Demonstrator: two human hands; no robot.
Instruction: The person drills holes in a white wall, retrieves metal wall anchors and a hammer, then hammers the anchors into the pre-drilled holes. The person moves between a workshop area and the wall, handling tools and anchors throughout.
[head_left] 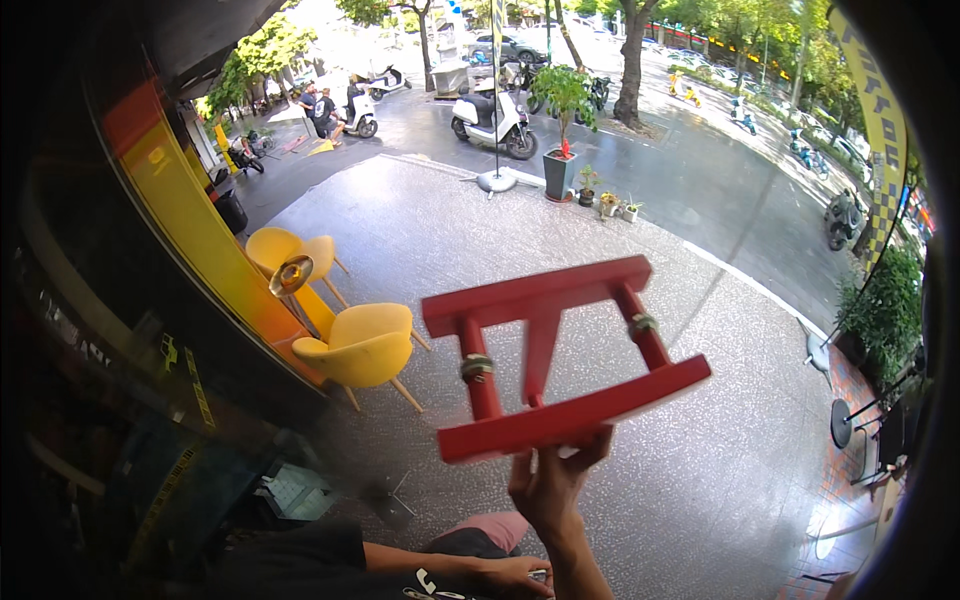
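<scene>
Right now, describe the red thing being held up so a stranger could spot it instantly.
Over the speckled pavement in front of the street, the right hand is raised at the picture's centre. It grips the lower bar of a red wooden frame: two long bars joined by three struts. It is off the ground, unlike the yellow chairs at the left.

Red painted wooden stand (545,350): flat boards, satin sheen, smooth; two uprights carry dull metal ring collars (476,367). Yellow moulded plastic chairs (362,343): smooth, slightly glossy shells on pale wooden legs. Speckled grey terrazzo pavement (690,480): polished, wet-looking gloss. Black cloth garment (300,560): matt.
</scene>
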